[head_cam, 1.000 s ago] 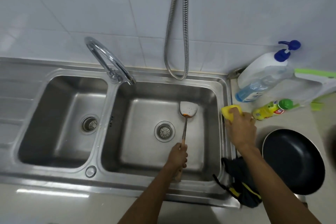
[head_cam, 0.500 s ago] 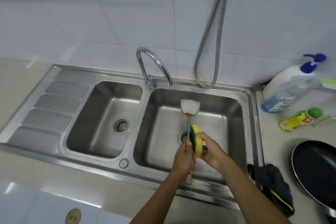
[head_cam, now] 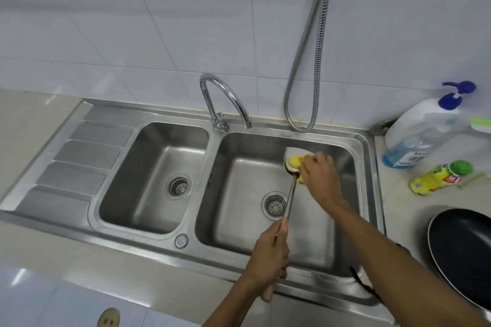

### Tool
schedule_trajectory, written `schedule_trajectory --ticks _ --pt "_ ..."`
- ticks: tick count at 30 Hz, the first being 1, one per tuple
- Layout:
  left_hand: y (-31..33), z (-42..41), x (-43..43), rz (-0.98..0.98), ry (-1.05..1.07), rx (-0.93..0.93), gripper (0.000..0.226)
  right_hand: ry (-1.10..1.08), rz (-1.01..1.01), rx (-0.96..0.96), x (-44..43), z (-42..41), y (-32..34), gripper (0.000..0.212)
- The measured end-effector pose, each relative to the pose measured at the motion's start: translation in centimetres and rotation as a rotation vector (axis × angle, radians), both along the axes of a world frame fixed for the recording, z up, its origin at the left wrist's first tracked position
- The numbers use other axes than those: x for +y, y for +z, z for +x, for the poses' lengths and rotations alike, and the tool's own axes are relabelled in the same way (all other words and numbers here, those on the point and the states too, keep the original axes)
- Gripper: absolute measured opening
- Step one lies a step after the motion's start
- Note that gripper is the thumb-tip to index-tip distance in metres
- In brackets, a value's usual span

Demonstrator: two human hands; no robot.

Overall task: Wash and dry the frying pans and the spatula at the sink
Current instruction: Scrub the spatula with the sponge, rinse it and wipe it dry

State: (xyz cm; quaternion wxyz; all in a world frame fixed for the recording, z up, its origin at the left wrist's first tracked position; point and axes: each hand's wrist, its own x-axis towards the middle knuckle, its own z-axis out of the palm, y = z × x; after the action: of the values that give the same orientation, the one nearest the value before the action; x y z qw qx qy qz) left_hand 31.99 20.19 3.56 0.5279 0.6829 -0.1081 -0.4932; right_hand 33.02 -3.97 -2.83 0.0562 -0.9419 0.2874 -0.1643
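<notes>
One spatula [head_cam: 290, 195], mid-scrub, over the right basin [head_cam: 239, 220].
Your left hand [head_cam: 271, 255] grips its handle; your right hand [head_cam: 318, 174] pinches a sponge [head_cam: 295, 160] on its blade. Rinsing, drying, frying pan [head_cam: 462, 255] seemingly remain.

White tiled wall [head_cam: 132, 21]; beige countertop [head_cam: 32, 119]; steel hose [head_cam: 316, 48] hanging.

Bright, even light — edges warped

the counter [head_cam: 398, 202] is holding a steel sink [head_cam: 148, 245]; right of it a pump bottle [head_cam: 417, 135] is standing, a yellow bottle [head_cam: 438, 178] is lying beside it, a black pan [head_cam: 462, 255] is sitting nearer.
</notes>
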Motion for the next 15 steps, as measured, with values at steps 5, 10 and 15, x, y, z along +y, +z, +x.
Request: schedule_trajectory --ticks 5,10,15 --pt "0.8 0.5 -1.0 0.011 -0.039 -0.033 0.024 0.063 0.100 0.038 -0.3 1.2 1.6 0.008" --pt "0.5 -0.4 -0.7 0.024 -0.069 -0.083 0.028 -0.009 0.118 0.026 -3.9 0.9 2.2 0.005" --pt "0.5 0.6 -0.7 0.010 -0.059 -0.084 0.027 0.322 -0.019 0.168 -1.3 1.2 0.5 0.001"
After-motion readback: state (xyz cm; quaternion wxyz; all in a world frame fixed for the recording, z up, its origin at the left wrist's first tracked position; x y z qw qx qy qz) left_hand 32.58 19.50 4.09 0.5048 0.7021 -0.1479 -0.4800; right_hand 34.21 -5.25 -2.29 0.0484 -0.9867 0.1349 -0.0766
